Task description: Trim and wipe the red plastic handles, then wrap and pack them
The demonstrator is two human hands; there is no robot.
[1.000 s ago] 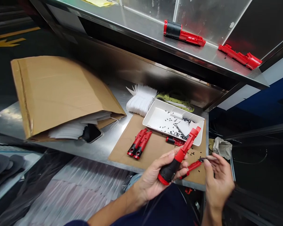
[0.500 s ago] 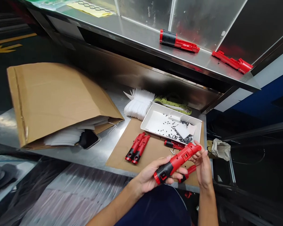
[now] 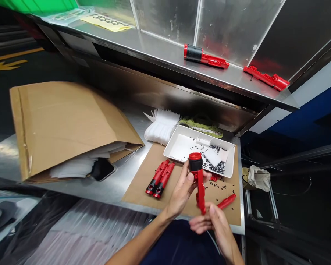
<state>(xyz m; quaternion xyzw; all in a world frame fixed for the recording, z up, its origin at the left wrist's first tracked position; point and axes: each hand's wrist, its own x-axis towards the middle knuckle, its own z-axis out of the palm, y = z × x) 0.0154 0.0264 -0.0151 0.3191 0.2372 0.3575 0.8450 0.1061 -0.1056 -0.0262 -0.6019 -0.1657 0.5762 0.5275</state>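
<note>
white tray [image 3: 179,133] ahead of left hand [image 3: 183,189]

Factory assembly station: steel bench [image 3: 121,173] under a steel shelf [image 3: 154,48], red plastic housings [image 3: 205,57] along that shelf, tray [image 3: 198,134] of small black parts on the bench, yellow arrow [image 3: 8,65] painted on the floor beyond it.

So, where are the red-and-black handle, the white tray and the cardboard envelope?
Red-and-black handle [image 3: 195,163]: head view, on its black grip.
White tray [image 3: 232,162]: head view, on its right wall.
Cardboard envelope [image 3: 71,125]: head view, on its upper face.
</note>
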